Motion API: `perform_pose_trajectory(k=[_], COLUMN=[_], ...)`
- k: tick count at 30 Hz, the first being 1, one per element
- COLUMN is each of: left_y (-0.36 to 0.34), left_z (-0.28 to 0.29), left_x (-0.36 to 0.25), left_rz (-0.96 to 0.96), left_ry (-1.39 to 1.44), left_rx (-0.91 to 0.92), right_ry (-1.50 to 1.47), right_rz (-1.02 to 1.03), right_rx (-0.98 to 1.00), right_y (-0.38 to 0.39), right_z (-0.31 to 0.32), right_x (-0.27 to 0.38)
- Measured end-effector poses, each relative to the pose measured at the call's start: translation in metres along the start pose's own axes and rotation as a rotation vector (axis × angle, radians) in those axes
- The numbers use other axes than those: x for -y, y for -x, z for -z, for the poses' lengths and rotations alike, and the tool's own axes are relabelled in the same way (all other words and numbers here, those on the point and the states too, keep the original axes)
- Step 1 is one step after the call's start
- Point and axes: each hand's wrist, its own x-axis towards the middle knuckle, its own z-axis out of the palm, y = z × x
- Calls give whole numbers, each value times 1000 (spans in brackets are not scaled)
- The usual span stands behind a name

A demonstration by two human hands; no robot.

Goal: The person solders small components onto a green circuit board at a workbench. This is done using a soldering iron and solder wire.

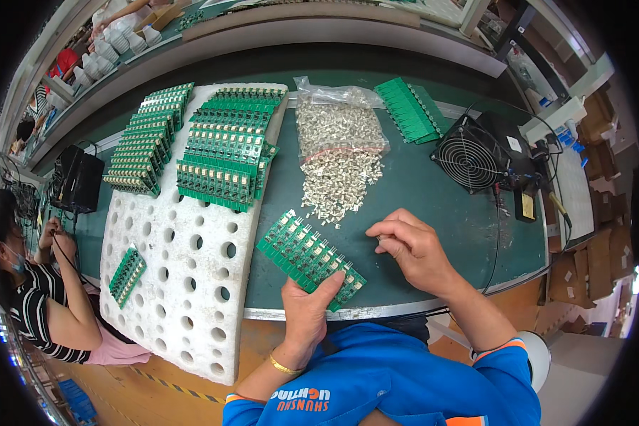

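1. Nearest the camera: left hand [307,307] at the table [433,206] front edge, thumb pressed on the near end of a green circuit-board panel [307,257], pinning it flat.
2. Panel's long axis runs diagonally, from near-right up to far-left, directly ahead of the left hand.
3. Right hand [412,247] hovers just right of the panel, fingers narrowly pinched; a small metal part seems held, though it is too small to confirm.
4. Loose metal parts [337,181] spill from a clear bag [339,121] beyond both hands, nearer the right.
5. Stacked boards [224,153] rest on white perforated foam [184,284], far left.
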Motion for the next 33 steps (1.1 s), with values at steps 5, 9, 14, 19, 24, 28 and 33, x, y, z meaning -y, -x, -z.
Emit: perform_pose_trajectory(k=[5,9,14,19,24,28,33], left_y=[0,1,0,0,3,1,3], left_z=[-1,-1,-3,-2,-6,-4,-3], left_x=[0,2,1,0,0,2,4], left_rz=[9,2,-7,-39,-43,-65,-86], left_ry=[9,6,26,21,5,-16,-74], left_rx=[4,-2,-5,-8,-3,4,6], right_ry=[-117,-115,-212,-670,-894,-907,-856], right_rz=[-117,-158,-280,-562,-635,-677,-704], right_rx=[22,23,47,147,186,219,276], right_y=[6,9,10,10,14,11,6], right_z=[-7,-4,-4,-5,-9,-13,-10], right_x=[-5,-8,-5,4,-4,-8,-10])
